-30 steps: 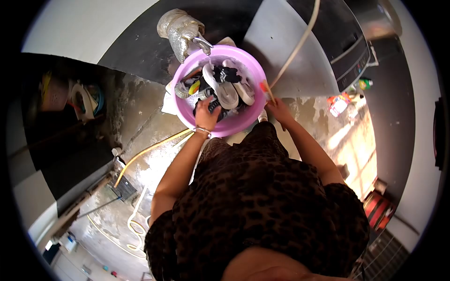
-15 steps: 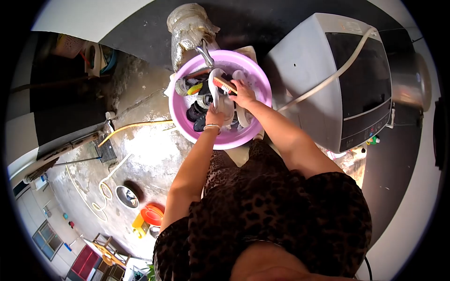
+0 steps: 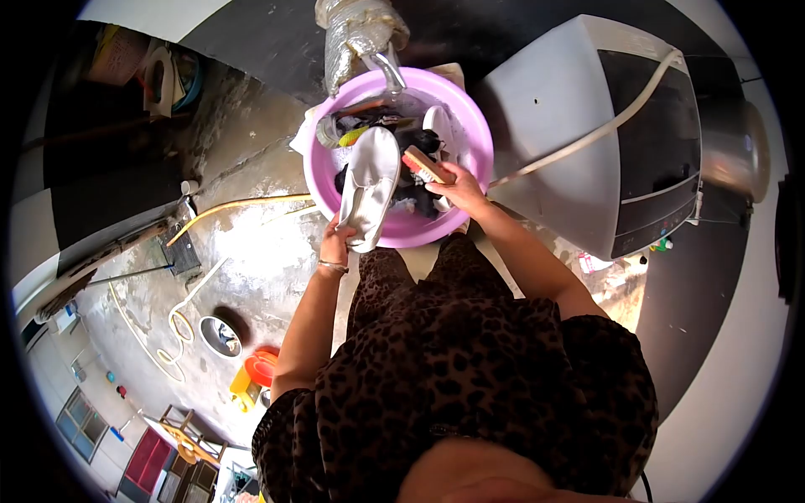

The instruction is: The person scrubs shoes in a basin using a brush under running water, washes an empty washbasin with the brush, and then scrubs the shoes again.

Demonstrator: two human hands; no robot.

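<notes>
A white shoe point(image 3: 370, 186) is held up over the near left of a pink basin point(image 3: 484, 155), its toe pointing away from me. My left hand point(image 3: 334, 243) is closed on its heel end. In my right hand point(image 3: 460, 188) is a wooden scrub brush point(image 3: 428, 164), gripped at one end, its bristles turned toward the shoe but apart from it. Dark shoes point(image 3: 418, 141) and another white shoe point(image 3: 438, 127) lie in sudsy water in the basin. A yellow patch point(image 3: 351, 136) shows on a shoe behind the held one.
A wrapped pipe with a metal tap point(image 3: 386, 70) stands at the basin's far rim. To the right is a washing machine point(image 3: 553, 126) with a pale hose point(image 3: 587, 138) across it. A yellow hose point(image 3: 243, 201) runs left over the wet floor. A metal bowl point(image 3: 220, 336) sits lower left.
The white shoe has been lifted and brought toward me to the left, turning so its upper shows. My right hand with the brush has moved slightly right and nearer, away from the shoe.
</notes>
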